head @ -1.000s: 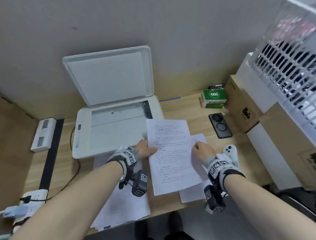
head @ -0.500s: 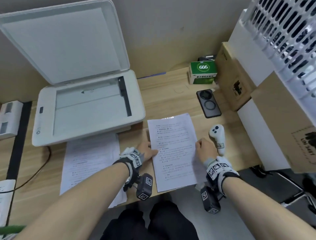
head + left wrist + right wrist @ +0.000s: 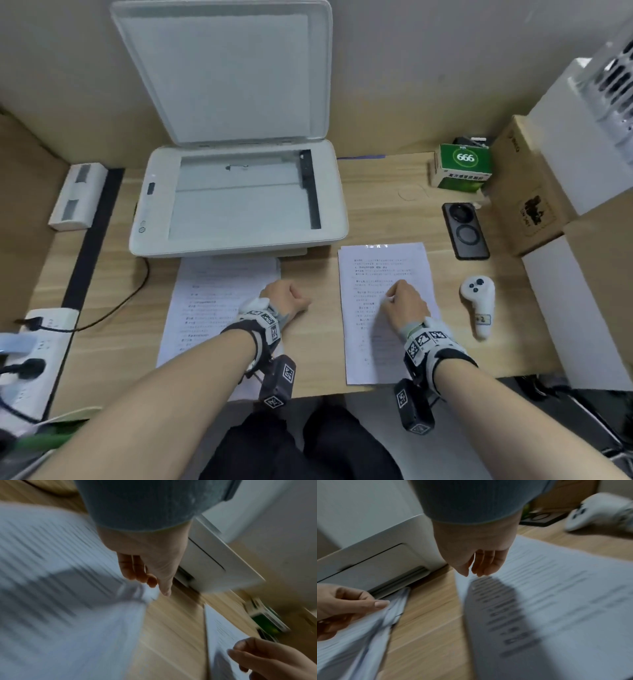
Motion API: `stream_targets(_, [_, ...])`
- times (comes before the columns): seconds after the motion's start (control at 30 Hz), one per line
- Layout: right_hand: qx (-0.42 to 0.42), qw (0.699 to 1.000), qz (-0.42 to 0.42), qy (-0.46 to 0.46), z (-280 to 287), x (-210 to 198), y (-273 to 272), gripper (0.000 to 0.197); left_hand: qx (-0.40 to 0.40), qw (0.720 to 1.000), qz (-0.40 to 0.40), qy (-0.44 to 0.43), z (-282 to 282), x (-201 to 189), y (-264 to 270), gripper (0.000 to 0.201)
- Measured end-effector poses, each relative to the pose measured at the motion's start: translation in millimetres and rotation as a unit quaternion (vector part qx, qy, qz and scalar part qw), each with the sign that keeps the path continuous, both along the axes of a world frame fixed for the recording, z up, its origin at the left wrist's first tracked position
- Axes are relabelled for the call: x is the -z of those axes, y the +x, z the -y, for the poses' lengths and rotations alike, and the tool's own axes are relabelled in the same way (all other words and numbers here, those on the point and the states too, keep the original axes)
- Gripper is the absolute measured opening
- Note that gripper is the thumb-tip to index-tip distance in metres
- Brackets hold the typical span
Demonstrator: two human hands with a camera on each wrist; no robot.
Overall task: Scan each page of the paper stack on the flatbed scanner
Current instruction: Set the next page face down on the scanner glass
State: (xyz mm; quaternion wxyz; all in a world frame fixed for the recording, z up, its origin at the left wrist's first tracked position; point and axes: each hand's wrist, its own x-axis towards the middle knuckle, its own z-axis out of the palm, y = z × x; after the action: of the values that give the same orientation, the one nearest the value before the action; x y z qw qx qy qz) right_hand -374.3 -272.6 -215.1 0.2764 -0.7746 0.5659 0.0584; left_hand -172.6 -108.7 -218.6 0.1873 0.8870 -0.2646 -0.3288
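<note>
Lying under both hands (image 3: 286, 296): paper stack (image 3: 212, 308)

An office desk nook is shown; a wooden desk (image 3: 376, 205) is enclosed by plain partition walls; a flatbed scanner (image 3: 236, 202) with raised lid is set at 12 o'clock, with printed sheets (image 3: 383, 274) laid in front of it; a power strip (image 3: 27, 359) with plugged cables is seen at 9 o'clock; cardboard boxes (image 3: 527, 192) are stacked at 2 o'clock, beside a phone (image 3: 465, 229) and a small green carton (image 3: 462, 168).
</note>
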Motion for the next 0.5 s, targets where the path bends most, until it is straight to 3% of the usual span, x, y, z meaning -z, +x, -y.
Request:
stream_targets(0.1, [-0.078, 0.997, 0.000, 0.027, -38.5, -5.1, 51.9, 0.003, -0.061, 0.998, 0.018, 0.010, -46.5, -12.0, 44.7, 0.020])
stream_targets(0.3, [-0.167, 0.985, -0.023, 0.038, -119.5, -7.2, 141.7, 0.031, -0.107, 0.993, 0.052, 0.025, -151.2, -12.5, 101.4, 0.011])
stream_targets(0.4, [-0.184, 0.981, -0.014, 0.056, -153.6, 2.4, 170.9, 0.043, -0.098, 0.987, 0.081, 0.100, -193.8, -2.3, 127.9, 0.038])
stream_targets(0.5, [-0.187, 0.980, -0.026, 0.068, -169.3, 3.9, 182.2, 0.042, -0.124, 0.982, 0.018, 0.142, -204.4, 4.3, 139.0, 0.044])
